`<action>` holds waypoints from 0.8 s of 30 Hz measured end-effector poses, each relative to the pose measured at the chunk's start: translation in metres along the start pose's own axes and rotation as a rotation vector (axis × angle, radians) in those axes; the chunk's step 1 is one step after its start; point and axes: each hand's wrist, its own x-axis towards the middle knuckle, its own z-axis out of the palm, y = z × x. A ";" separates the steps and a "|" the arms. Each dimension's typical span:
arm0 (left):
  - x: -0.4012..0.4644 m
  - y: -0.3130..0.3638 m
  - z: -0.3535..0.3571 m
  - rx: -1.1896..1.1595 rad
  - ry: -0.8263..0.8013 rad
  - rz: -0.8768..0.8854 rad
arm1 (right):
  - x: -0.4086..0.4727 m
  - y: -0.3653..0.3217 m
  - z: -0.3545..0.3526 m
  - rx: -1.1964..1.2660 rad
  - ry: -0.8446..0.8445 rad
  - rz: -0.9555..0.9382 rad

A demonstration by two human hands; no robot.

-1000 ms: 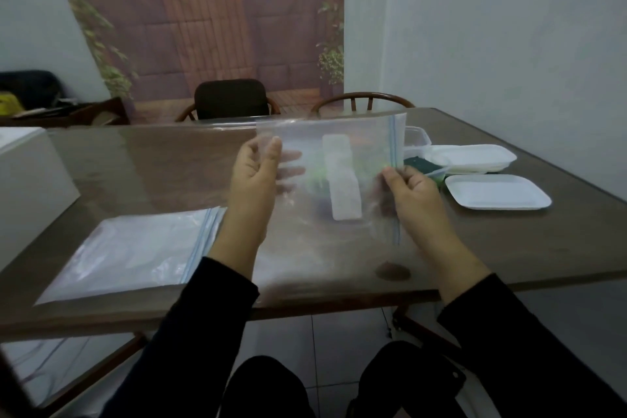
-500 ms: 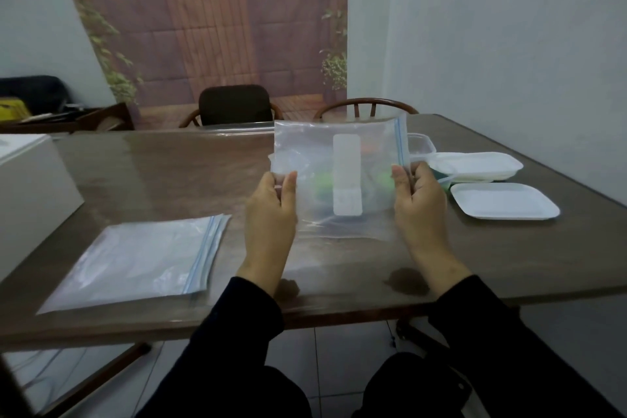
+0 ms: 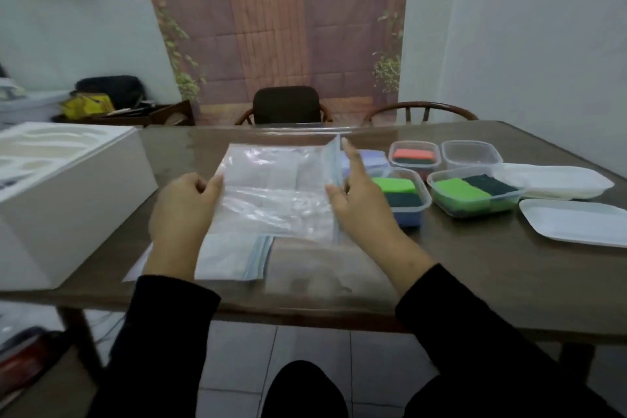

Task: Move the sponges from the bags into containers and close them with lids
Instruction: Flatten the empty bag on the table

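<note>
The clear zip bag [image 3: 271, 193] hangs flat and apparently empty between both hands, just above a stack of emptied bags [image 3: 230, 258] lying on the table [image 3: 475, 268]. The left hand [image 3: 183, 210] holds the bag's left edge, thumb on top pinching the film against fingers curled beneath it; the right hand [image 3: 359, 200] pinches the zip-strip edge between thumb and a forefinger stretched straight up along it. Just beyond the right fingers sit the containers: one with a green sponge [image 3: 395, 185], one with green and dark sponges [image 3: 471, 190], one with an orange sponge [image 3: 414, 154], and an empty tub [image 3: 470, 154]. None wears a lid; the white lids [image 3: 573, 220] lie further out from the right hand. In my judgement the risk here is that the slack film, lowered carelessly, sweeps the nearest open container or slides off the slippery stack, since so light a pinch gives little control of it.
</note>
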 end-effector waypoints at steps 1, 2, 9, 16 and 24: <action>0.008 -0.023 -0.002 0.055 -0.051 -0.068 | 0.002 -0.004 0.015 -0.042 -0.089 -0.016; 0.012 -0.044 -0.004 0.089 -0.085 -0.130 | 0.003 -0.007 0.031 -0.076 -0.171 -0.037; 0.004 -0.113 -0.005 0.298 -0.126 -0.295 | 0.015 -0.013 0.111 -0.329 -0.402 -0.116; 0.001 -0.114 -0.002 0.460 -0.178 -0.291 | 0.021 0.003 0.132 -0.593 -0.483 -0.150; 0.022 -0.032 -0.013 0.128 -0.242 -0.171 | 0.025 -0.009 0.051 -0.239 -0.392 -0.028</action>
